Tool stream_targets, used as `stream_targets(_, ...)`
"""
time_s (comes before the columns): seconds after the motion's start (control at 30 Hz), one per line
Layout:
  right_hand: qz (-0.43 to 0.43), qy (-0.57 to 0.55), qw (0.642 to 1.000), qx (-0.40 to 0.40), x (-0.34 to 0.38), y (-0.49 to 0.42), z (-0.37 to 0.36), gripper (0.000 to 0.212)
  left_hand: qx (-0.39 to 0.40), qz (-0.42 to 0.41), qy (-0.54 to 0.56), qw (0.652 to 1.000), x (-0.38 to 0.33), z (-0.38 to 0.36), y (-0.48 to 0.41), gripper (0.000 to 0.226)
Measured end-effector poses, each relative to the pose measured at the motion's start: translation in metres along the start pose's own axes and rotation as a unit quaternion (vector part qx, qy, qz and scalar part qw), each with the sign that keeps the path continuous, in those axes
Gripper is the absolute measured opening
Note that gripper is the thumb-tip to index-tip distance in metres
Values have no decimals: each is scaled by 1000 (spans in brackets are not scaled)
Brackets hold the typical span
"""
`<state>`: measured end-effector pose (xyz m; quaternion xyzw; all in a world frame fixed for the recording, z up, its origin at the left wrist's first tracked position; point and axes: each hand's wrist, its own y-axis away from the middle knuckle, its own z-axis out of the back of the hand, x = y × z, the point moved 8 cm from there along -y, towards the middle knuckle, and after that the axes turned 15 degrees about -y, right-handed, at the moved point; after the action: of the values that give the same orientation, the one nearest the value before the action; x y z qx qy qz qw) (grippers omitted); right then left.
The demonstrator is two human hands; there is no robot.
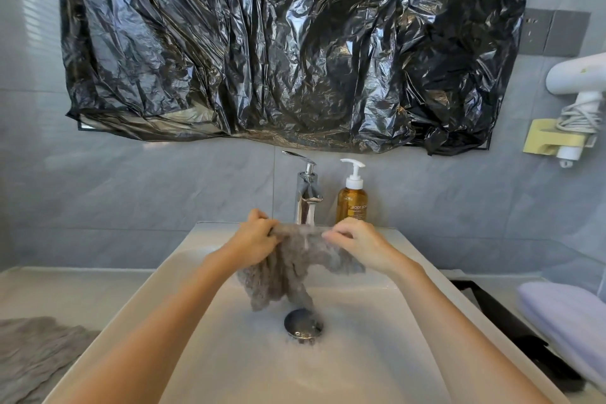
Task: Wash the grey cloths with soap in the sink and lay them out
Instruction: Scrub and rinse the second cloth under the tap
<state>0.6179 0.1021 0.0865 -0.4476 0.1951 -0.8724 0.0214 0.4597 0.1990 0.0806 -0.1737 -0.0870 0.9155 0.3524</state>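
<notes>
A wet grey cloth [288, 266] hangs over the white sink [229, 371], stretched under the chrome tap [306, 197]. My left hand [257, 239] grips its upper left edge. At the upper right edge my right hand [357, 244] pinches the fabric. The cloth's lower end dangles just above the metal drain plug [303, 326], where water runs. An amber soap pump bottle [352, 195] stands right of the tap. Another grey cloth [29, 354] lies flat on the counter at the lower left.
Black plastic sheeting [288, 43] covers the mirror above the sink. A white hair dryer [580, 88] hangs in a wall holder at the right. On the right counter lie a folded lilac towel [564, 315] and a black object [511, 321].
</notes>
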Motion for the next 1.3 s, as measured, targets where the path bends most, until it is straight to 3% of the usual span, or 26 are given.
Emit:
stream_targets(0.13,-13,-166,983,-83,9,-2,-10,35,2,98,225,969,1,0,9,33)
stream_targets(0.23,-10,-227,965,-131,13,-1,-30,35,11,150,378,914,-14,-13,14,29)
stream_targets(0.3,6,-210,965,-158,19,5,-40,33,42,175,464,867,-28,-24,15,37)
stream_targets(0.33,16,-169,968,-183,20,6,-40,32,44,181,473,861,-34,-28,13,39)
stream_targets(0.4,-2,-128,965,-231,11,4,-37,32,3,186,449,874,-40,-33,10,40)
stream_targets(0.47,-42,-159,954,-252,1,-3,-30,30,-59,163,401,900,-47,-32,10,38)
stream_targets(0.6,-55,-4,985,-161,-8,-11,-44,16,-115,142,270,945,-50,-24,9,29)
stream_targets(0.67,-36,-46,989,-132,-5,-7,-56,21,-95,161,177,966,-36,-24,3,24)
stream_targets(0.8,-69,-68,983,-154,-6,-13,-44,32,-81,145,170,971,-35,-32,13,29)
stream_targets(0.93,-74,8,986,-150,-9,-14,-47,27,-72,170,174,967,-37,-33,15,41)
stream_targets(1.0,-58,-46,986,-149,0,-9,-52,27,-82,183,182,963,-29,-29,11,40)
stream_targets(1.1,-80,-147,968,-187,-7,-10,-37,33,-78,125,165,975,-49,-30,18,38)
stream_targets(1.17,-112,-121,973,-165,-22,-11,-39,32,-71,103,167,978,-59,-33,20,39)
stream_targets(1.23,-108,-84,983,-125,-20,-12,-53,29,-75,132,173,973,-47,-31,13,36)
stream_targets(1.3,-87,-160,978,-100,-6,-10,-60,27,-70,157,180,968,-30,-28,6,36)
